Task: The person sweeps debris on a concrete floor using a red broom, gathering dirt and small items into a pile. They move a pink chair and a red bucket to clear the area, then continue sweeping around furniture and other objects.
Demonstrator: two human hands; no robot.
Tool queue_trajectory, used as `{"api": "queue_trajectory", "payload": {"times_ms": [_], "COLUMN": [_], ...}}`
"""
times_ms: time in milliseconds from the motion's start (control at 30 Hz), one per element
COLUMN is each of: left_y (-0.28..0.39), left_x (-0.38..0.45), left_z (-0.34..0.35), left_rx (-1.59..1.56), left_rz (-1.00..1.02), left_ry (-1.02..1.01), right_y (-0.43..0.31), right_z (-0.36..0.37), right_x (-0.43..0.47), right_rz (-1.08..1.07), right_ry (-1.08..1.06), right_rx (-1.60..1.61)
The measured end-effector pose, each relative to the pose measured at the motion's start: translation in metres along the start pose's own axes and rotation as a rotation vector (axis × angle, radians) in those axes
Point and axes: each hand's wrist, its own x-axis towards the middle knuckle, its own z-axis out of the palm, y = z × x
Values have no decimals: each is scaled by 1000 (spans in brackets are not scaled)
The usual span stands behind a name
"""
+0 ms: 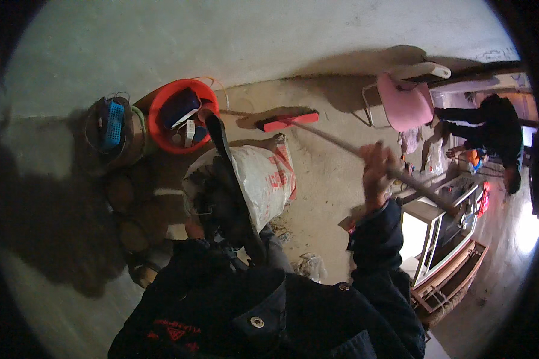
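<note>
My right hand (377, 172) is closed around the handle of a broom with a red head (292, 121). The broom head lies on the floor ahead, near the wall. A white woven sack (262, 179) with red print stands in front of my body, its mouth towards the left and dark inside. My left hand (194, 228) is partly visible beside the sack's mouth; its fingers are hidden in shadow. A long black strip or handle (227, 152) crosses over the sack, blurred in part.
A red plastic basin (155, 121) holding boxes stands by the wall, beside a bucket with a blue basket (113, 123). To the right are a pink chair (404, 101), a white-framed glass cabinet (420, 224) and a wooden frame (458, 278). Another person (498, 130) bends over farther right.
</note>
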Motion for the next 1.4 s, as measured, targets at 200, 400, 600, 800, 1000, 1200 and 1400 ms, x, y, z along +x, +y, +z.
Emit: {"api": "queue_trajectory", "payload": {"times_ms": [200,400,600,800,1000,1200,1400], "left_y": [3,-7,4,26,56,109,124], "left_x": [1,-2,-1,2,6,-5,-15], "left_z": [-2,-9,-13,-13,-14,-24,-55], "left_rx": [5,9,-12,-60,-155,-259,-415], "left_rz": [15,-17,-9,5,-29,-53,-146], "left_ry": [-10,0,-20,-27,-40,-115,-192], "right_y": [-38,-2,58,68,34,-34,-52], "right_z": [59,105,170,111,23,-67,-120], "right_x": [56,23,-36,-63,-60,-87,-129], "right_rz": [-21,-82,-63,-398,-17,107,-23], "right_ry": [311,283,139,-383,-295,-26,371], "right_rx": [39,136,-125,-231,-105,-283,250]}}
